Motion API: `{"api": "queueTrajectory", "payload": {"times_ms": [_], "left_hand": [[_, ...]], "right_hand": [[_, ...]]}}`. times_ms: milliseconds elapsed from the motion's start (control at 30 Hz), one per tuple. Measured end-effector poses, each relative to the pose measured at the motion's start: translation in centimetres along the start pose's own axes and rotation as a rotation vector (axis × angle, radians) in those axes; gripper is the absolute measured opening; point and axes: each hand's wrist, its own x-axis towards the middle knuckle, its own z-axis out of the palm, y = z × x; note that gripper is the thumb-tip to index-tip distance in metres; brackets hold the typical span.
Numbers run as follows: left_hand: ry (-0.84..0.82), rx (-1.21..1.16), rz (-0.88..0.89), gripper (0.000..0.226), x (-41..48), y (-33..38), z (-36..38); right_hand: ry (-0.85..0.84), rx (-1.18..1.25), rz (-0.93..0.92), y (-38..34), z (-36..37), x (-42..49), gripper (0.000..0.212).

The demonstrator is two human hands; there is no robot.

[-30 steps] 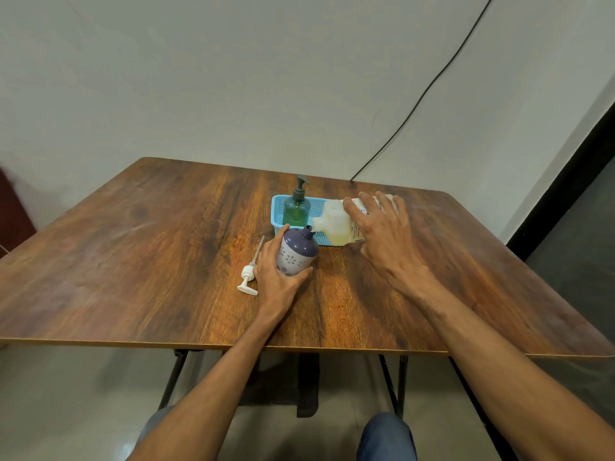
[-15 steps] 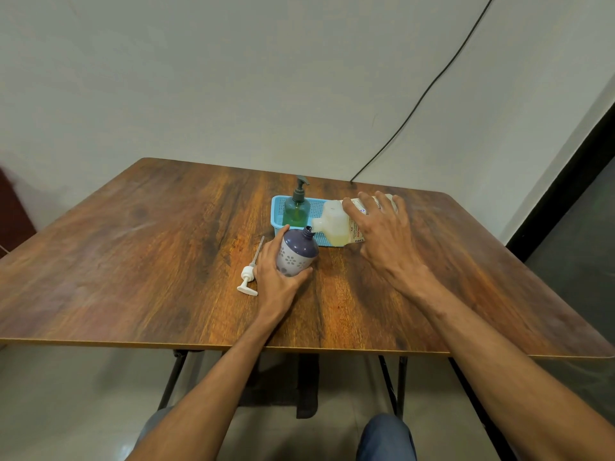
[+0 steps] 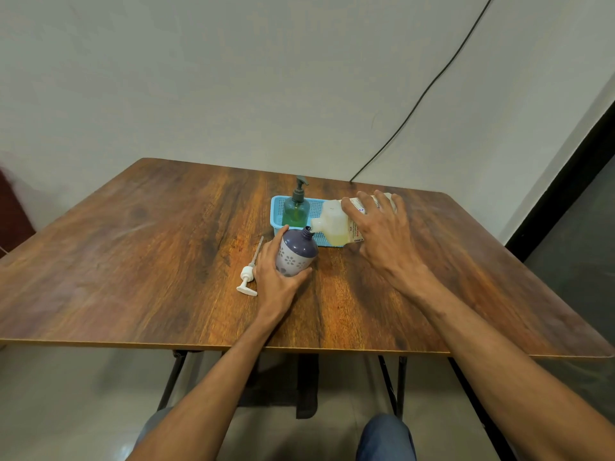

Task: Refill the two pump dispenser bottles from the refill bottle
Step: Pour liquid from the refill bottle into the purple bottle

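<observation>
Fingers (image 3: 369, 207) of the right hand (image 3: 382, 241) are spread and curled over the top of the refill bottle (image 3: 334, 224), holding it at its wide labelled body. This bottle lies almost horizontal above the front edge of the blue basket (image 3: 276, 211). Its short spout meets the open neck of the purple pump dispenser bottle (image 3: 294, 256).

The refill bottle is of translucent plastic, and pale yellow liquid has gathered in its lower side. I judge it to be only partly full and not heavy, but its weight will shift as the liquid runs toward the spout. The thin wall will probably give if squeezed, and any soap on it would make it slippery. The broad middle of the body, where the hand is now, seems the best place to hold it.

The left hand (image 3: 276, 281) grips the purple bottle around its lower half, thumb on one side and fingers on the other. It tilts the bottle toward the spout. With little inside, it is likely light and easy to tip, so this support is needed.

Its white pump head (image 3: 248, 277) lies on the wooden table (image 3: 133, 261), just beside the left hand. The green pump dispenser bottle (image 3: 295, 211) stands upright in the basket with its pump on, not yet opened.
</observation>
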Motion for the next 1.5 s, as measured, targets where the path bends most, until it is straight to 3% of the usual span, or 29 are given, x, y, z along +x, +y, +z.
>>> {"api": "queueTrajectory", "payload": {"times_ms": [1500], "left_hand": [[-0.007,-0.003,0.004,0.093,-0.4,1.5,-0.3]], "right_hand": [[0.008,-0.025,0.002,0.1,-0.1,0.1,0.089]]}}
